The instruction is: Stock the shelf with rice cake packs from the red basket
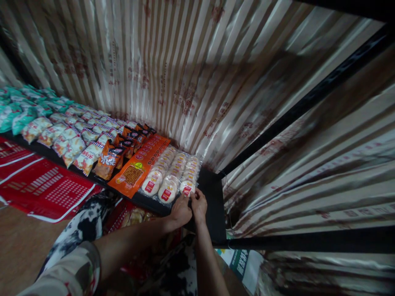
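Round packet (pixel 187 187), touching left grip (pixel 182 210), right grip (pixel 199 205)

Black shelf (pixel 214 205) here; round white packets (pixel 167 190) right up against the right hand (pixel 199 204); flat orange packet (pixel 138 168) left of the left hand (pixel 181 211); farther left, orange-black bags (pixel 108 160), white bags (pixel 88 158), green bags (pixel 26 117)

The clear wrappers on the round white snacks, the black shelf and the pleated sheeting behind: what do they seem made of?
The clear wrappers look like glossy plastic film, as they catch the light and crinkle. The black shelf may be painted metal or coated board; its smooth, dull surface leaves that open. The pleated sheeting, perhaps plastic or coated fabric, shows satiny streaks along its folds.
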Available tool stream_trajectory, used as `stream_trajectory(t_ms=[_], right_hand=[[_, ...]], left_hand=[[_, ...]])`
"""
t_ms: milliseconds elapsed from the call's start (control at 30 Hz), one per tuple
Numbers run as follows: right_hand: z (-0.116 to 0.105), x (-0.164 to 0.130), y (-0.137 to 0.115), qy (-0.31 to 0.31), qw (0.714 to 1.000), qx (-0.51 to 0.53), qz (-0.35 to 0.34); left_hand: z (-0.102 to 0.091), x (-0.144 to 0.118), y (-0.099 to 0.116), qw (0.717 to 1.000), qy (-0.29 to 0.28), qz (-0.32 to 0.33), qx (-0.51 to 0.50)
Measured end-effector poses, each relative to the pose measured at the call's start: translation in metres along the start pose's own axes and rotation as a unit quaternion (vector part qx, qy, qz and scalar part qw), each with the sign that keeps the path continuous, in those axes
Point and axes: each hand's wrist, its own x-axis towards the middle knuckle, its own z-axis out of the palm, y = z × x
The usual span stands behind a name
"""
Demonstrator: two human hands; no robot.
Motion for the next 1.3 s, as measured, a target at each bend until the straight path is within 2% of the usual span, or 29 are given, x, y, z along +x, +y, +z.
stream_trajectory(t_ms=[233,567,867,1000,1133,1300], right_hand=[[0.002,-0.006,-0.005,0.019,0.999,-0.048,-0.005],[0.004,-0.009,-0.008,0.014,0.999,-0.049,0.002],[0.006,-0.015,0.002,0.015,0.999,0.046,0.005],[0.008,-0.017,0.005,0.011,0.999,0.032,0.014],[0.006,-0.025,0.001,0.045,0.999,-0.008,-0.002],[0.005,-0.052,-0.005,0.089,0.996,-0.012,-0.022]], left_hand=[[0.003,0.001,0.003,0.999,0.005,-0.018,0.034],[-0.002,-0.005,0.014,0.999,0.033,-0.028,0.021],[-0.001,-0.011,0.012,0.998,0.027,-0.011,0.048],[0.004,-0.011,0.006,0.998,0.026,-0.001,0.055],[0.006,-0.016,0.001,0.998,0.03,-0.004,0.062],[0.005,-0.029,-0.008,0.997,0.024,0.027,0.071]])
